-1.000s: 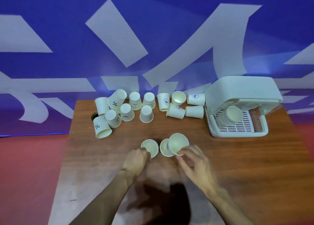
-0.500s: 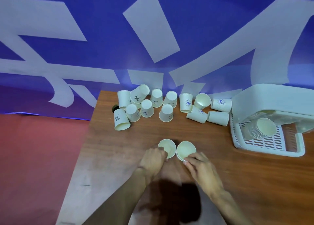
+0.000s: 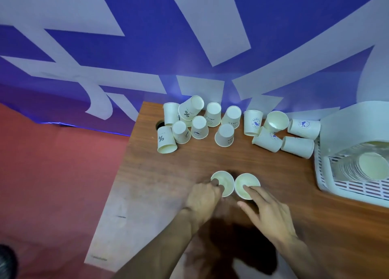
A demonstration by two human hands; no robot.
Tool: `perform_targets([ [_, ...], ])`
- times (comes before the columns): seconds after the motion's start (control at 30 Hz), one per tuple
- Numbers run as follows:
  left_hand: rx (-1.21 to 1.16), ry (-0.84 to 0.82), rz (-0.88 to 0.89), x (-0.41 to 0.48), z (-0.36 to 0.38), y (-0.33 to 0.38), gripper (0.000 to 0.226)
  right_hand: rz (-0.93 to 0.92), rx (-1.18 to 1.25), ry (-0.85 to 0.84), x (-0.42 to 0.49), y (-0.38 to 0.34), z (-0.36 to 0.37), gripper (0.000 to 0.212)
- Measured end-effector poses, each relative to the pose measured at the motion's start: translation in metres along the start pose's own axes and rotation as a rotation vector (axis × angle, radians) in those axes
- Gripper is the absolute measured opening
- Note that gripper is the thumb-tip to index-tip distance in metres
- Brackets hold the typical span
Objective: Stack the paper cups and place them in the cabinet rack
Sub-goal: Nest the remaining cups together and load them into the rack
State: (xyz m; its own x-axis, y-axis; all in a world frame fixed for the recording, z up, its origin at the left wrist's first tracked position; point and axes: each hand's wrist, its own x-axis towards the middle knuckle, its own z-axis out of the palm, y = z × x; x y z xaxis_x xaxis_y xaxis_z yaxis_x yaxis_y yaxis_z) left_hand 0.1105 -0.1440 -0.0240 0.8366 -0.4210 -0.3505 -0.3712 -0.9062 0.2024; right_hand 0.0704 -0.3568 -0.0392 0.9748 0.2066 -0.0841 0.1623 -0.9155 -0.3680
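Two upright white paper cups stand side by side near the middle of the wooden table (image 3: 160, 173). My left hand (image 3: 203, 200) grips the left cup (image 3: 224, 180) with a finger over its rim. My right hand (image 3: 267, 213) pinches the right cup (image 3: 246, 183), one finger inside the mouth and the thumb outside. Several more paper cups (image 3: 224, 135), some upside down and some on their sides, lie scattered along the table's far edge. A white cabinet rack (image 3: 324, 173) at the right holds a stack of cups (image 3: 366, 168) lying on its side.
A blue and white patterned wall (image 3: 189, 47) rises right behind the table. A round cable hole (image 3: 160, 124) sits at the table's far left corner. Red floor (image 3: 52, 184) lies to the left of the table.
The view swung left, so the rack now sits at the right edge. The right-hand cup, lifted and tilted a second ago, now stands on the table beside the left one.
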Motion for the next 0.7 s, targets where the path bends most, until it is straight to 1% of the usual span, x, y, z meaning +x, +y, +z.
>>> perform_targets([
  [0.07,-0.061,0.105,0.071,-0.003,0.001,-0.011,0.033,0.009,0.061,0.048,0.009,-0.001,-0.017,0.027],
  [0.13,-0.111,0.287,0.105,-0.006,-0.004,-0.023,0.031,0.002,0.105,0.08,0.033,-0.002,-0.03,0.023],
  [0.17,-0.117,0.384,0.075,-0.005,-0.011,-0.032,0.026,-0.011,0.098,0.074,0.051,-0.003,-0.035,0.024],
  [0.23,-0.122,0.51,-0.085,0.002,-0.027,-0.056,0.019,-0.068,0.036,0.035,0.094,-0.007,-0.036,0.033],
  [0.27,-0.122,0.526,-0.187,0.008,-0.034,-0.071,0.02,-0.097,0.013,0.015,0.116,-0.012,-0.034,0.039],
  [0.33,-0.113,0.515,-0.373,0.026,-0.043,-0.104,0.035,-0.144,-0.016,-0.011,0.155,-0.021,-0.025,0.05],
  [0.4,-0.146,0.45,-0.488,0.043,-0.049,-0.128,0.049,-0.178,-0.068,-0.034,0.183,-0.026,-0.014,0.056],
  [0.47,-0.178,0.354,-0.548,0.06,-0.052,-0.141,0.056,-0.173,-0.116,-0.076,0.199,-0.024,-0.005,0.06],
  [0.53,-0.185,0.287,-0.582,0.073,-0.05,-0.147,0.058,-0.175,-0.123,-0.085,0.205,-0.02,0.0,0.061],
  [0.6,-0.182,0.281,-0.592,0.082,-0.045,-0.149,0.057,-0.18,-0.109,-0.093,0.204,-0.015,0.001,0.058],
  [0.7,-0.214,0.348,-0.602,0.087,-0.038,-0.144,0.059,-0.19,-0.124,-0.078,0.199,-0.006,0.001,0.059],
])
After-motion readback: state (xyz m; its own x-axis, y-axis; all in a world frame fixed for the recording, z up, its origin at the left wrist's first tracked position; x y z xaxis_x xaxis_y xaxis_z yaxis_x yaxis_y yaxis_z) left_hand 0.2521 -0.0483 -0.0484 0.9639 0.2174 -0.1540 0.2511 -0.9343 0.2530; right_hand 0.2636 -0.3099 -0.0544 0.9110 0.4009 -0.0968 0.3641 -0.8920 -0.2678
